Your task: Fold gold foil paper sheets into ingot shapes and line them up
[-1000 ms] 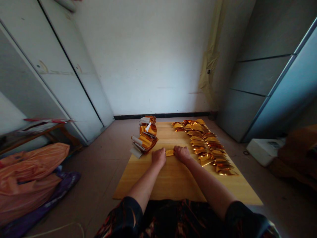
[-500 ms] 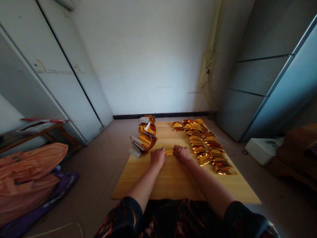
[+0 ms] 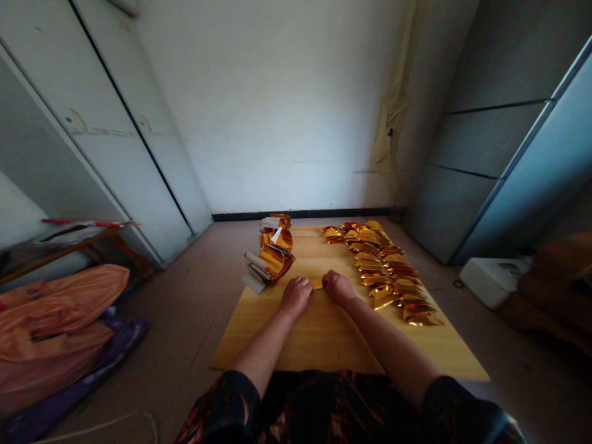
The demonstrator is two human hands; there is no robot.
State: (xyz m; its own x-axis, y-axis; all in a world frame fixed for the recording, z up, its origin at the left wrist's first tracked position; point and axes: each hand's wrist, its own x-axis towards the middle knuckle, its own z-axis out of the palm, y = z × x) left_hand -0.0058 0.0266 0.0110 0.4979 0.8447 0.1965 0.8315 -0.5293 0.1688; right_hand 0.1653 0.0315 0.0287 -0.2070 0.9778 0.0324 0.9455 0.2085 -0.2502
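Observation:
Between my two hands, low over the wooden board, is a small piece of gold foil paper [image 3: 317, 283]. My left hand [image 3: 296, 295] has its fingers closed on the left end of it. My right hand [image 3: 339, 287] pinches the right end, fingertips curled inward. Just beyond my left hand lies a curling stack of gold foil sheets [image 3: 274, 262] with pale undersides. To the right of my right hand, folded gold foil pieces [image 3: 370, 262] lie in overlapping rows. The fingertips of both hands are partly hidden.
The wooden board [image 3: 324, 339] spans the area in front of me. Orange bags [image 3: 60, 308] lie on the left, near a low bench [image 3: 92, 240]. A white box [image 3: 488, 280] sits on the floor at right. Cabinets flank the white wall [image 3: 287, 111].
My left hand has rolled over the foil's left end, its fingers reaching further right, so less of the foil shows. My right hand stays in nearly the same place.

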